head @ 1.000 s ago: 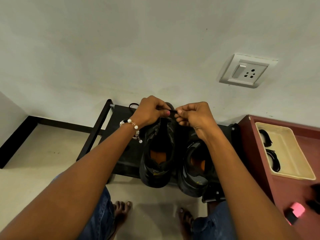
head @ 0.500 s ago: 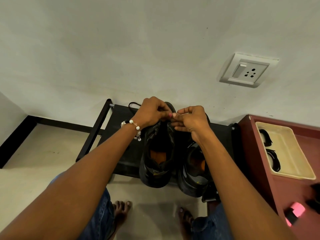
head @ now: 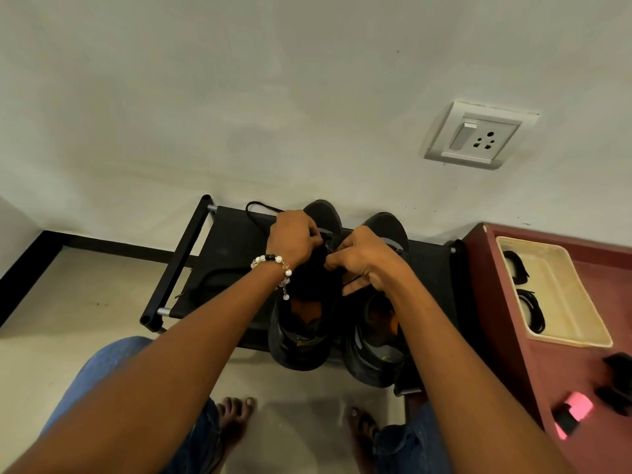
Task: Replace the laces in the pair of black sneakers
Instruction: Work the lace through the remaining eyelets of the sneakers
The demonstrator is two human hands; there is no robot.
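- My landmark is the black shoe rack point(head: 219, 234) against the wall; both black sneakers stand on its top shelf, toes to the wall, heels hanging over the front edge toward me.
- The left sneaker point(head: 301, 340) sits at about the middle of the rack, the right sneaker point(head: 374, 350) just beside it toward the rack's right end. Their sides look to be touching or nearly so.
- My left hand point(head: 293, 238) is curled over the lace area of the left sneaker, fingertips pinching something dark there. I judge it is the lace point(head: 265, 207), which loops out from under that hand toward the rack's back left.
- My right hand point(head: 364, 260) is also curled at the same spot, fingers pinching a thin dark strand. Whether that is the same lace's other end I cannot tell.
- As I judge it, the lace is light, limp and thin. It will slide through fingers, so I should pinch it close to the tip, where it is stiffest for feeding an eyelet.
- The sneaker looks soft in the upper and firm in the sole. Bracing it by the eyelet row or tongue should keep it from tipping off the rack's front edge.
- To the right of the rack stands a maroon cabinet point(head: 513, 336) with a cream tray point(head: 564, 302) on top.
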